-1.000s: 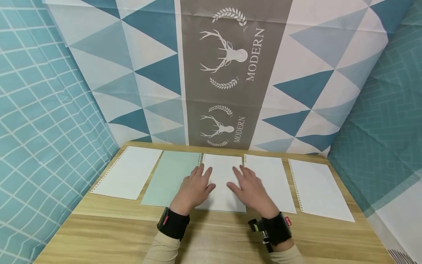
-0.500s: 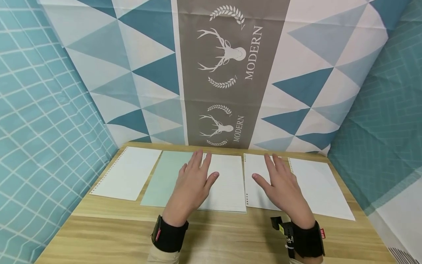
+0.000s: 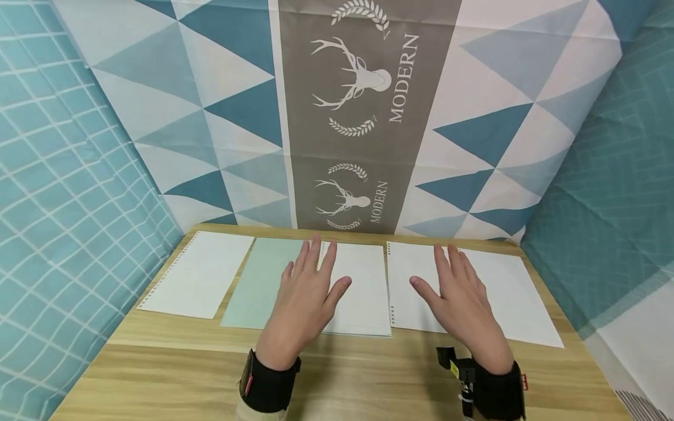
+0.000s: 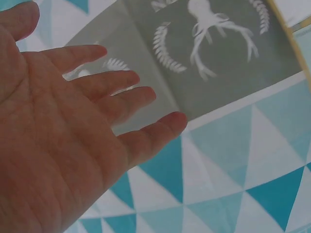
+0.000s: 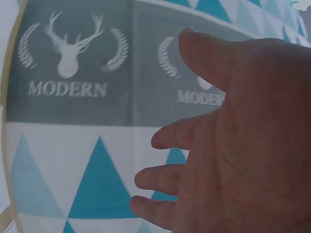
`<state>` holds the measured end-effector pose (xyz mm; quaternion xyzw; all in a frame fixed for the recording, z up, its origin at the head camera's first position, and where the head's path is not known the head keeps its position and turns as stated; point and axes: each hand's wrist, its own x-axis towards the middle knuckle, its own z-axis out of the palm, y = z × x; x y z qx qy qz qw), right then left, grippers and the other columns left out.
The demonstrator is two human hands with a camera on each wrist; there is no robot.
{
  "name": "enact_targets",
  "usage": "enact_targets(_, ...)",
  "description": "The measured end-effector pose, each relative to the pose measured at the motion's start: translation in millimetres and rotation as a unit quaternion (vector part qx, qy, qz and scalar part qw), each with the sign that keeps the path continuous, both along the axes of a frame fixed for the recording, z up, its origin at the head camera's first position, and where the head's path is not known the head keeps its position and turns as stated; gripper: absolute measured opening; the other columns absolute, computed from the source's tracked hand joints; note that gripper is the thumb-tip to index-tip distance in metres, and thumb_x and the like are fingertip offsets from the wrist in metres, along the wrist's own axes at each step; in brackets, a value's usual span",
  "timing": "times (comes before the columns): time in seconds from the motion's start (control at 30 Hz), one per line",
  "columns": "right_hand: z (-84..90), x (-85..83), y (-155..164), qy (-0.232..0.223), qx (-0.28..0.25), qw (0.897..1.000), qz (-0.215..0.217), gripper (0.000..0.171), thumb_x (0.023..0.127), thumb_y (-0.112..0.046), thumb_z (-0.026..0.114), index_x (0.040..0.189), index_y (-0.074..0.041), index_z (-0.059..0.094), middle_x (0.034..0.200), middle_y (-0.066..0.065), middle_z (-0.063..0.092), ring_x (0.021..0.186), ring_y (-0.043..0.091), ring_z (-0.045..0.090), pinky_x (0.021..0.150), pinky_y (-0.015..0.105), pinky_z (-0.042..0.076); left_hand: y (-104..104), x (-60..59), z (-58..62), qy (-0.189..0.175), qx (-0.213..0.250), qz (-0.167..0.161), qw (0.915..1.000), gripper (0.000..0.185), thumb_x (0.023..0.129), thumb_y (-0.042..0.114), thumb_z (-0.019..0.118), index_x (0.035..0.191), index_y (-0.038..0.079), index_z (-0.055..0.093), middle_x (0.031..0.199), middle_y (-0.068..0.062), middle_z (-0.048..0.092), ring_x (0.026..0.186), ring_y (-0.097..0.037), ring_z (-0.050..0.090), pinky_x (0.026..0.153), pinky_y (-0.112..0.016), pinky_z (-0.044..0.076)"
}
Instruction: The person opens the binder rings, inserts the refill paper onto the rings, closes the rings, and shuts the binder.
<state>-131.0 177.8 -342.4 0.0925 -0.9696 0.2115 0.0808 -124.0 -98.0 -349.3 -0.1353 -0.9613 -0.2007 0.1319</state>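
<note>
1. Hovering over a wooden table (image 3: 342, 374) with five loose-leaf sheets in a row along the back edge.
2. Left hand (image 3: 305, 295): fingers straight and spread, holding nothing, above the seam between the green sheet (image 3: 260, 283) and the middle lined sheet (image 3: 363, 289).
3. Right hand (image 3: 458, 298): fingers straight, holding nothing, over the fourth sheet (image 3: 408, 275) and the rightmost sheet (image 3: 513, 298).
4. Contact unclear. Judgement: lower palms flat, press evenly, slide without creasing the punched edges.

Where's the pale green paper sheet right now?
Head view: the pale green paper sheet lies second from the left in the row on the wooden table, partly under the left hand.
</note>
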Motion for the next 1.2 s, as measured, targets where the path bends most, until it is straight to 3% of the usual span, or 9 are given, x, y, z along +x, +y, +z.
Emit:
enact_targets(0.2,-18.8,-15.9,7.8,-0.041,0.024,0.999,-0.024,0.096,0.099,-0.058,0.056,0.159,0.006,0.018,0.163,0.038,0.013,0.149,0.059,0.014,0.108,0.081,0.023,2.4,-10.1,-13.0,-0.034,-0.025,-0.005,0.9991,0.071,0.104,0.057,0.043,0.162,0.017,0.029,0.170,-0.018,0.018,0.159,-0.037,0.016,0.119,-0.067,0.026)
enact_targets(0.4,-44.6,-33.7,25.6,-0.104,0.024,0.993,-0.040,0.100,0.099,-0.058,0.055,0.157,0.013,0.013,0.160,0.043,0.009,0.147,0.061,0.011,0.107,0.081,0.023,9.2,-8.9,-13.5,-0.037,-0.020,-0.024,0.9988,0.074,0.103,0.061,0.041,0.162,0.018,0.028,0.171,-0.018,0.016,0.160,-0.036,0.012,0.120,-0.067,0.024)
enact_targets(0.6,-68.4,-48.0,44.6,-0.145,0.023,0.987,-0.061,0.095,0.101,-0.054,0.054,0.148,0.022,0.022,0.148,0.048,0.025,0.139,0.060,0.027,0.105,0.073,0.037,17.1,-8.5,-15.9,-0.044,-0.033,-0.048,0.9973,0.074,0.104,0.062,0.038,0.163,0.019,0.026,0.171,-0.017,0.015,0.159,-0.038,0.015,0.120,-0.067,0.024)
enact_targets(0.7,-75.1,-53.2,52.2,-0.154,0.023,0.985,-0.075,0.090,0.101,-0.053,0.054,0.141,0.024,0.031,0.138,0.046,0.038,0.127,0.055,0.043,0.097,0.064,0.047,20.9,-9.2,-18.2,-0.046,-0.038,-0.058,0.9966,0.073,0.104,0.062,0.038,0.163,0.021,0.026,0.171,-0.015,0.015,0.159,-0.037,0.015,0.120,-0.067,0.024)
enact_targets(0.83,-81.2,-56.9,57.4,-0.169,0.012,0.981,-0.090,0.081,0.100,-0.051,0.056,0.131,0.023,0.043,0.127,0.043,0.048,0.109,0.050,0.055,0.084,0.057,0.051,24.9,-10.6,-21.4,-0.054,-0.039,-0.064,0.9957,0.073,0.104,0.061,0.038,0.163,0.022,0.025,0.172,-0.014,0.014,0.160,-0.035,0.014,0.121,-0.067,0.021)
enact_targets(1.03,-95.8,-62.8,58.6,-0.183,0.012,0.975,-0.128,0.063,0.095,-0.046,0.064,0.109,0.016,0.060,0.108,0.036,0.055,0.095,0.043,0.053,0.067,0.048,0.049,30.4,-16.3,-30.5,-0.059,-0.054,-0.069,0.9944,0.073,0.103,0.062,0.039,0.162,0.021,0.028,0.171,-0.015,0.016,0.160,-0.035,0.013,0.121,-0.066,0.024)
enact_targets(1.2,-105.8,-64.5,59.0,-0.173,0.007,0.972,-0.161,0.052,0.091,-0.037,0.071,0.101,0.013,0.063,0.096,0.030,0.054,0.088,0.041,0.051,0.058,0.041,0.044,35.0,-22.0,-41.6,-0.076,-0.058,-0.074,0.9927,0.072,0.103,0.062,0.041,0.162,0.022,0.029,0.171,-0.014,0.016,0.160,-0.035,0.014,0.121,-0.065,0.026)
